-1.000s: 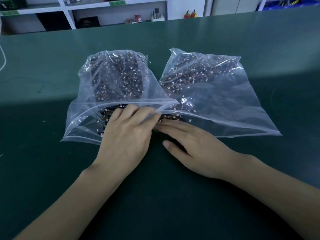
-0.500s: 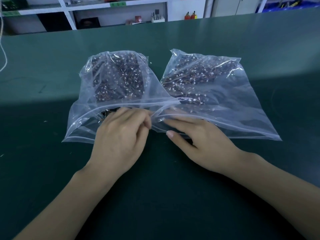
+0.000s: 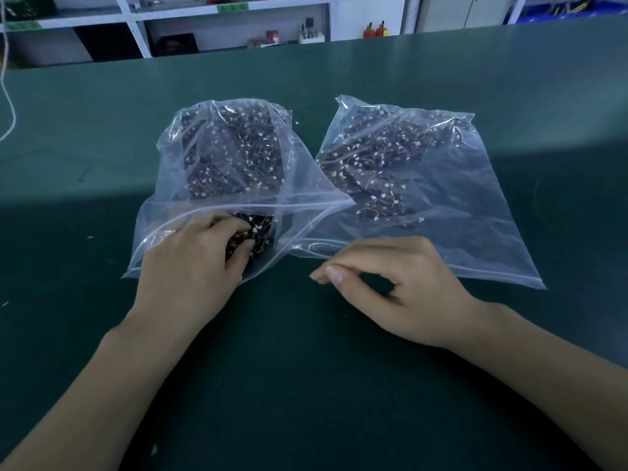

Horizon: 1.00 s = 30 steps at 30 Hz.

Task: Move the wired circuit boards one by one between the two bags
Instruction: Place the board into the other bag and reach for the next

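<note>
Green matting covers the workbench point(image 3: 102, 334), and at the middle of the frame lie two clear zip bags, the left bag point(image 3: 163, 229) overlapping the right bag point(image 3: 475, 232), both holding dark little circuit boards point(image 3: 238, 154) with thin wires and white plugs. At the left bag's mouth the left hand point(image 3: 190, 266) curls its fingers round a clump of boards, while the right hand point(image 3: 390, 283) hovers just below the right bag's mouth, thumb and fingertips pinched together on nothing visible. White shelves point(image 3: 136, 28) cross the top of the frame; their labels are too blurred to read.
</note>
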Each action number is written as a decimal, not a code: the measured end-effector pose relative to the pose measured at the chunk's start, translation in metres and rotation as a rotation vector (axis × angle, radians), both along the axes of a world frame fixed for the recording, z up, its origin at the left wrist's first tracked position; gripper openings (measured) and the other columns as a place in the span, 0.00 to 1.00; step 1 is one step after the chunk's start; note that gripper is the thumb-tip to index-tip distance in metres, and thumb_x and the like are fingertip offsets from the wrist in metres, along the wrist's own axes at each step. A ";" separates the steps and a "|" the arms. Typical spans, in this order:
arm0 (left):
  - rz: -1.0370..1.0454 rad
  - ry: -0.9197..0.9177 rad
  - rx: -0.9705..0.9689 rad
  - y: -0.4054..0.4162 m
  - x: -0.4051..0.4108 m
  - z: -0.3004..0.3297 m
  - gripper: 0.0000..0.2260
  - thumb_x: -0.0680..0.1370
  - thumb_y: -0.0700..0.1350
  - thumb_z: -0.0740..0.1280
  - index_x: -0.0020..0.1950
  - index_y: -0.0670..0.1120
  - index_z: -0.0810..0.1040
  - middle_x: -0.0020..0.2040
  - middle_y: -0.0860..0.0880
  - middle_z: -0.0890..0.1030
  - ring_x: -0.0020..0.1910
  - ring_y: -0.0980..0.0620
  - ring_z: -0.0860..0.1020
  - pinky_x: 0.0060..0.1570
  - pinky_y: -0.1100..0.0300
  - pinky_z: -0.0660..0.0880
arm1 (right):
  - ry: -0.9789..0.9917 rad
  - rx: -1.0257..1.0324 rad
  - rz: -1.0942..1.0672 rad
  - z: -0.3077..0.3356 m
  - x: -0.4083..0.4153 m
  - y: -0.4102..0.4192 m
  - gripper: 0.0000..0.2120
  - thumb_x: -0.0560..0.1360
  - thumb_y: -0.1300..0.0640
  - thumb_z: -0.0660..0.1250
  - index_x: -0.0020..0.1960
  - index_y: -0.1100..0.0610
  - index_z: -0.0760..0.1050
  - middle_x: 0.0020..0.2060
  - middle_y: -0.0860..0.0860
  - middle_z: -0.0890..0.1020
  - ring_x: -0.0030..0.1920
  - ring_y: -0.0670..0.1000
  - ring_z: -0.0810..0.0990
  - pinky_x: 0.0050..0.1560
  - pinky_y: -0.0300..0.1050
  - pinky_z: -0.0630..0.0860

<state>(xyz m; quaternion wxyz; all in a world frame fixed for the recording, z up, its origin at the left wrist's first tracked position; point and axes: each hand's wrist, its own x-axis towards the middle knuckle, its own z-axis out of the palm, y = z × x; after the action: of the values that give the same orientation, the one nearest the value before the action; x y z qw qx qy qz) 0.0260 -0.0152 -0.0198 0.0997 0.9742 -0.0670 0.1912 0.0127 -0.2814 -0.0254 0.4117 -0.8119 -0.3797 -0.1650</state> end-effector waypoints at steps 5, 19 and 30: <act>-0.007 -0.085 0.004 0.001 0.000 -0.002 0.03 0.79 0.50 0.76 0.52 0.54 0.87 0.49 0.54 0.85 0.51 0.45 0.84 0.46 0.49 0.79 | -0.005 0.019 -0.034 -0.002 0.004 -0.003 0.08 0.84 0.61 0.68 0.52 0.59 0.87 0.45 0.49 0.87 0.44 0.51 0.86 0.43 0.50 0.82; -0.077 -0.194 -0.033 0.001 0.000 -0.005 0.03 0.76 0.46 0.79 0.46 0.53 0.87 0.43 0.56 0.85 0.43 0.48 0.83 0.40 0.54 0.77 | -0.014 0.037 -0.091 -0.001 0.006 -0.003 0.10 0.84 0.59 0.67 0.50 0.58 0.87 0.42 0.48 0.87 0.42 0.47 0.85 0.39 0.47 0.81; -0.129 -0.144 -0.043 0.002 0.001 -0.010 0.07 0.77 0.50 0.79 0.54 0.57 0.88 0.47 0.57 0.84 0.45 0.50 0.83 0.40 0.53 0.79 | 0.003 0.038 -0.082 -0.004 0.007 -0.004 0.11 0.84 0.58 0.66 0.50 0.57 0.87 0.42 0.49 0.87 0.42 0.48 0.85 0.39 0.47 0.81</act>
<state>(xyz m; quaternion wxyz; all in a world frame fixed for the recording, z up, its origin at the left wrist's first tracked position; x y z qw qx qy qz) 0.0273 -0.0127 -0.0298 0.1276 0.9491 -0.1327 0.2555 0.0197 -0.2854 -0.0294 0.4207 -0.8189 -0.3423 -0.1875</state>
